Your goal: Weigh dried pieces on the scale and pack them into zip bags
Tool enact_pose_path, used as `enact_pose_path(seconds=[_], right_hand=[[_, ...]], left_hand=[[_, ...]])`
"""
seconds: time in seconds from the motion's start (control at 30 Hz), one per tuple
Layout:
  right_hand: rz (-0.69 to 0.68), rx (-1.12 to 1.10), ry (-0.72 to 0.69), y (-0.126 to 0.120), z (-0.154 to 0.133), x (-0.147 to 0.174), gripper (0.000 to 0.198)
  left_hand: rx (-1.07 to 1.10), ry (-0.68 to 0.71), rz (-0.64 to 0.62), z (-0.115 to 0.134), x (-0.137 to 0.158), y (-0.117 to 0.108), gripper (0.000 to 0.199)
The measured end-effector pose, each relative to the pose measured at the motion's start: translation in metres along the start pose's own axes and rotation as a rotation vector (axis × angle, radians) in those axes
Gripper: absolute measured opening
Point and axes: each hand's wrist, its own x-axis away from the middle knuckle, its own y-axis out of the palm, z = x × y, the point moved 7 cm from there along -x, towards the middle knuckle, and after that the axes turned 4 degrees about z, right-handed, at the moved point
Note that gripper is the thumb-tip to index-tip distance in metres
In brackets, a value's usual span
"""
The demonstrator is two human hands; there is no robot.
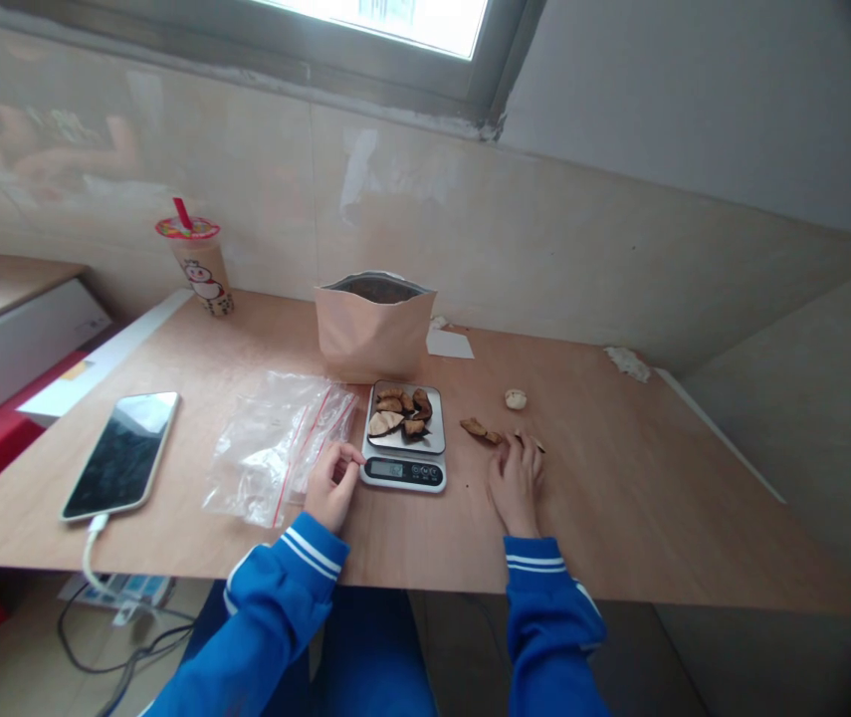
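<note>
A small digital kitchen scale (404,472) lies on the table with several brown, dried-looking pieces (387,400) on its metal plate. Its display is lit, but the digits are too small to read. At the scale's left edge is my left hand (331,485), fingers curled and thumb pressed to them; whatever they hold, if anything, is hidden. To the right of the scale, my right hand (518,486) rests with fingers extended on the table. Its fingertips partly cover a thin dried piece (538,444). Another brown dried piece (479,431) lies just left of those fingertips, and a pale, rounded piece (516,399) sits beyond.
Behind the scale stands an open kraft pouch (376,334). Clear zip bags (265,438) lie left of my left hand. Farther left are a charging phone (122,456) and a lidded drink cup (203,269). A white card (450,345) lies near the tiled wall (559,239).
</note>
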Motion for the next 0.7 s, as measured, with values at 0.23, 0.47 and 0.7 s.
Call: enact_pose_path(seconds=[0.23, 0.47, 0.7], right_hand=[[0.055, -0.062, -0.020, -0.015, -0.012, -0.005, 0.038], [-0.081, -0.289, -0.324, -0.036, -0.121, -0.012, 0.036], [-0.231, -0.224, -0.459, -0.014, -0.172, -0.002, 0.030]], left_hand=[[-0.091, 0.254, 0.080, 0.037, 0.015, -0.010, 0.012], [-0.337, 0.346, 0.423, 0.069, 0.033, -0.065, 0.010], [-0.682, 0.229, 0.437, 0.033, 0.008, -0.114, 0.022]])
